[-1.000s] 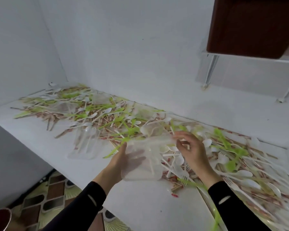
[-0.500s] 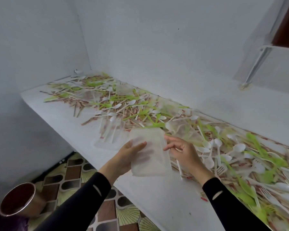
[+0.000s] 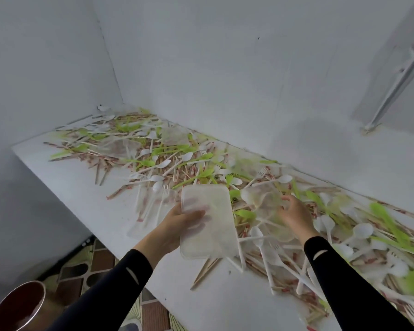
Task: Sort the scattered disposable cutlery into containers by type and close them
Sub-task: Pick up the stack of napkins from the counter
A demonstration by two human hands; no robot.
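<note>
1. The long white bench point(image 3: 65, 182) ran from the corner of the grey walls to the right edge of the view, which cut it off.
2. A scattered heap of disposable cutlery point(image 3: 167, 163) covered its far side and right half: white plastic spoons and forks, lime-green plastic pieces, and thin wooden sticks in red-printed paper. They were too many and too blurred to count.
3. The patterned tile floor point(image 3: 74, 273) showed below the bench's near edge, partly hidden by two black sleeves.
4. One translucent rectangular plastic tray point(image 3: 208, 235) was tilted above the bench's near edge. Whether it was a lid or a base could not be told.
5. One clear rectangular plastic container point(image 3: 151, 211) sat on the bench just left of the tray, holding a few white forks and a spoon. Its walls were smeared.
6. A second clear plastic container point(image 3: 263, 201) lay in the heap, its outline hard to make out.
7. One round brown metal pot point(image 3: 17, 306) stood at the lower left, cut off by the frame.
8. The left hand point(image 3: 177, 223) had its grip closed on the tray's left edge, fingers showing through the plastic.
9. The right hand point(image 3: 294, 216) curled its fingers at the second container's rim. Blur hid whether its grip had hold.
</note>
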